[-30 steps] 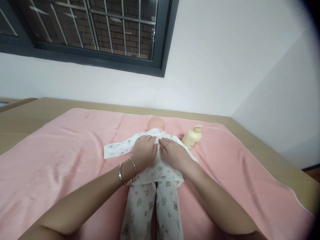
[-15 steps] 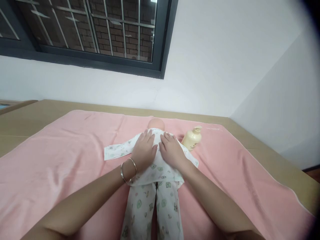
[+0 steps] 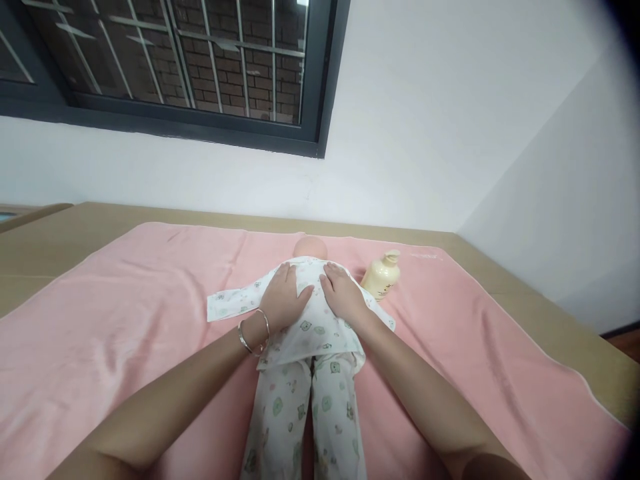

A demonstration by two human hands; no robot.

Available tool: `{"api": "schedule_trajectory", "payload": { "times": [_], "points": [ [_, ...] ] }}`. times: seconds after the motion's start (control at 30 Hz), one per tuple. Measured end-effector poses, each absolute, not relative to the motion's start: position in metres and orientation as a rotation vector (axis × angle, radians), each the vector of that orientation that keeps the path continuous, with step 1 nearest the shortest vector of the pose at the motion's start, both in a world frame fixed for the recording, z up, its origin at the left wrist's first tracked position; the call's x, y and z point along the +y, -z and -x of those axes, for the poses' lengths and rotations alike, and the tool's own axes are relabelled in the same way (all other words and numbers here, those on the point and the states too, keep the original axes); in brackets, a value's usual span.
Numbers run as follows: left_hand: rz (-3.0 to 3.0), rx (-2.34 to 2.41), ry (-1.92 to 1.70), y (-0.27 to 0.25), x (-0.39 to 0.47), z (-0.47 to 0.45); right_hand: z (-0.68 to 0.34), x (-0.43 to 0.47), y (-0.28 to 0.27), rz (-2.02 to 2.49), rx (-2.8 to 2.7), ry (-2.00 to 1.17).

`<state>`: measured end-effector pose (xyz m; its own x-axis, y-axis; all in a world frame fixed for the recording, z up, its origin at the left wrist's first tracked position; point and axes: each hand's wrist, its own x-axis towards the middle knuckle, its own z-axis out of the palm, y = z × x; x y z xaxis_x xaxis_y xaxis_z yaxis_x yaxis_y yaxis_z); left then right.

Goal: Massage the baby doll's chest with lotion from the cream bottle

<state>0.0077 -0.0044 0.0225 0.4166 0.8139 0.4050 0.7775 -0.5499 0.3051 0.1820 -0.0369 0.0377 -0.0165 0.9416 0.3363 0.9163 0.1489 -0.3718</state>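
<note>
A baby doll in a white printed top and trousers lies stretched out, its bald head pointing away from me. My left hand rests flat on the left side of the doll's upper body, fingers extended and thumb out, a silver bangle at the wrist. On the right side of the upper body my right hand lies flat too, fingers stretched toward the shoulder. A gap of printed cloth shows between both hands. The left sleeve spreads out sideways; part of the right sleeve is behind my forearm.
Under the doll spreads a pink sheet over a tan table or mat surface. Just right of the doll, a cream pump bottle leans. Beyond are a white wall and a dark-framed barred window.
Both hands have slid slightly outward across the doll's upper body, widening the gap between them. The view has shifted a little. The doll and bottle stay in place.
</note>
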Motion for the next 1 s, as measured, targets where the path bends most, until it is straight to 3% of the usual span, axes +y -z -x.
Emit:
{"api": "schedule_trajectory", "payload": {
  "times": [0.17, 0.37, 0.63, 1.0],
  "points": [
    [-2.828, 1.382, -0.847, -0.027, -0.032, -0.012, -0.155, -0.070, -0.053, 1.752, -2.155, 0.067],
    [-2.852, 1.094, -1.020, -0.027, -0.024, -0.011, -0.149, -0.078, -0.057, 1.664, -2.153, 0.013],
    [-2.629, 1.263, -0.937, -0.009, -0.002, -0.011, -0.170, -0.039, -0.025, 1.747, -1.857, -0.104],
    [-2.533, 1.437, -0.913, -0.005, -0.008, -0.013, -0.166, -0.043, -0.024, 1.814, -1.855, -0.097]
  ]
}}
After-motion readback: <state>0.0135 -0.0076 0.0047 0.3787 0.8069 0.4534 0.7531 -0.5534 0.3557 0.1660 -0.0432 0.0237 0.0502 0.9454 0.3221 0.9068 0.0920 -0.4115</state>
